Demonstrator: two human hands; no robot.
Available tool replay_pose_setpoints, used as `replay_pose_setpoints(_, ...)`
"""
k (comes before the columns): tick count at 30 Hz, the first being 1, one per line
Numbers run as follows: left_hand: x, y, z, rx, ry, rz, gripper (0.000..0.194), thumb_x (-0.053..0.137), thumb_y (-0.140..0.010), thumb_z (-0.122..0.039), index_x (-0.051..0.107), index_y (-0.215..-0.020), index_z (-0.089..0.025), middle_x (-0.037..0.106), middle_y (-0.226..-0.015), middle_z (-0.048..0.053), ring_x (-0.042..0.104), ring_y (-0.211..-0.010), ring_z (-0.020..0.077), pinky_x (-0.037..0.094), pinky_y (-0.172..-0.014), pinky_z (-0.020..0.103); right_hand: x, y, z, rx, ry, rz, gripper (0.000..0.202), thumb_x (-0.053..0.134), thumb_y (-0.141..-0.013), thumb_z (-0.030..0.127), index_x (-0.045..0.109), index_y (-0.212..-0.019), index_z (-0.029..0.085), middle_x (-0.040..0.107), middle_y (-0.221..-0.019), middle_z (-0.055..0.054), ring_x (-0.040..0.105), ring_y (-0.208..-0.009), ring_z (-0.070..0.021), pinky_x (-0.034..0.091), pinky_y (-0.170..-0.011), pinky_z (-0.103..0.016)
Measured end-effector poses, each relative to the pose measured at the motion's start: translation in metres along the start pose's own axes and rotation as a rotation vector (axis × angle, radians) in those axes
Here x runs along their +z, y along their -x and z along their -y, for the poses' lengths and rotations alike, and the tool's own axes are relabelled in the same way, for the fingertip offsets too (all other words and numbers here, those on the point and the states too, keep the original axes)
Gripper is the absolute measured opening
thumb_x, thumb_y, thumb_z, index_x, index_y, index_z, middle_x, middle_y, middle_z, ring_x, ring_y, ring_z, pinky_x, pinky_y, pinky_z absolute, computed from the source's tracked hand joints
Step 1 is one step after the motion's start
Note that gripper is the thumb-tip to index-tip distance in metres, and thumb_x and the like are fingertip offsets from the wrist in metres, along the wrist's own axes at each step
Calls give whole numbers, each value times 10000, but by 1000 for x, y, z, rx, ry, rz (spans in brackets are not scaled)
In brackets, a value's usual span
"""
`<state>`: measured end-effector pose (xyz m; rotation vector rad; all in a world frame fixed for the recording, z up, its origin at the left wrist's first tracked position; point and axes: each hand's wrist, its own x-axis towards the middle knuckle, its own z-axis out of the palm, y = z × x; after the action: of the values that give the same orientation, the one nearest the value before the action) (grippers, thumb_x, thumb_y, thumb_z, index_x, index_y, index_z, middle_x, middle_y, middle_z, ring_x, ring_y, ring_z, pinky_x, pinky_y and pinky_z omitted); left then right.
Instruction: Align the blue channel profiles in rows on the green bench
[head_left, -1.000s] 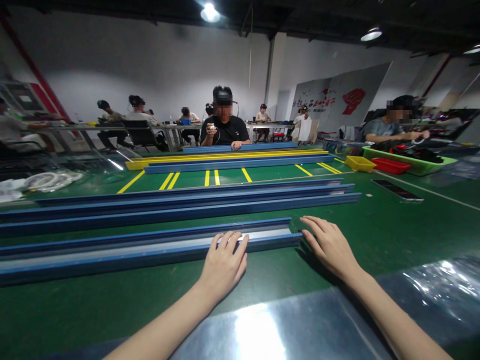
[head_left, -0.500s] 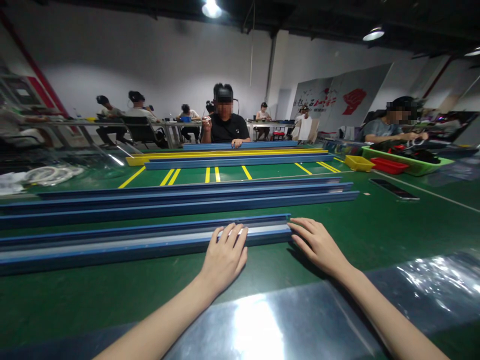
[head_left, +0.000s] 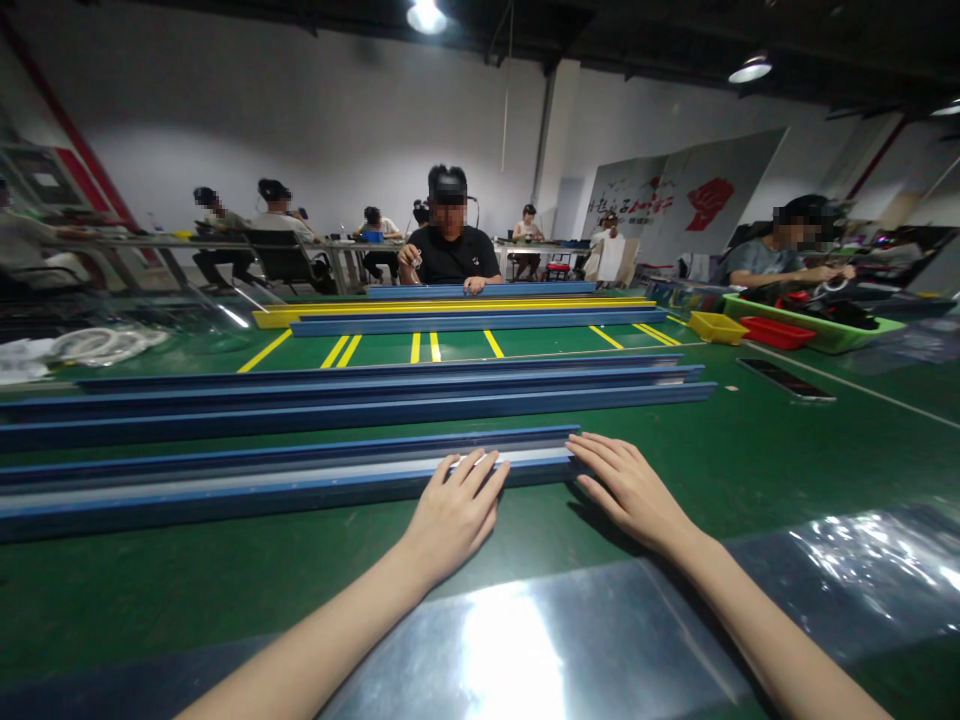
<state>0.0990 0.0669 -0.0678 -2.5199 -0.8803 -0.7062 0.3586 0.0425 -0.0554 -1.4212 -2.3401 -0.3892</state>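
A long blue channel with a pale strip inside lies across the green table, nearest to me. My left hand rests on its front edge near the right part, fingers spread over the strip. At the channel's right end is my right hand, its fingers extended and the fingertips touching the end. Neither hand is wrapped round anything. Behind this channel lie several more blue channels, roughly parallel to it.
Farther back are a yellow rail, a yellow tray, a red tray, a green basket and a phone. Clear plastic sheeting covers the near edge. A person sits opposite; others sit beyond.
My left hand has slid slightly right along the channel. My right hand has shifted slightly left, its fingertips now over the channel's end. The person opposite has lowered one hand.
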Motion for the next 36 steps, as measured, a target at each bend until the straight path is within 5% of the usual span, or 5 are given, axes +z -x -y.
replay_pose_setpoints(12,0,1,0,-28,-36,-26,371,379,-834,-199,480,-1188,-154,526,-1195,106,457,-1105,216,346,-900,360,1,2,-7,202,-17,-101,346,321,-873,349,542,-1102,212,569,-1134,-86,502,-1048,-209,391,-866,-388)
replay_pose_setpoints(30,-4,-2,-2,-98,-81,-8,337,404,-825,-214,517,-1141,-178,564,-1153,88,495,-1048,231,375,-846,371,6,4,-9,165,-62,4,355,327,-876,352,507,-1137,193,569,-1138,-90,497,-1069,-205,388,-902,-382)
replay_pose_setpoints(36,1,-1,-1,-117,-83,-48,349,386,-826,-204,506,-1139,-104,577,-1127,107,505,-1039,219,372,-859,359,7,4,-8,166,-65,16,360,342,-872,356,495,-1141,172,569,-1132,-100,502,-1058,-193,397,-895,-366)
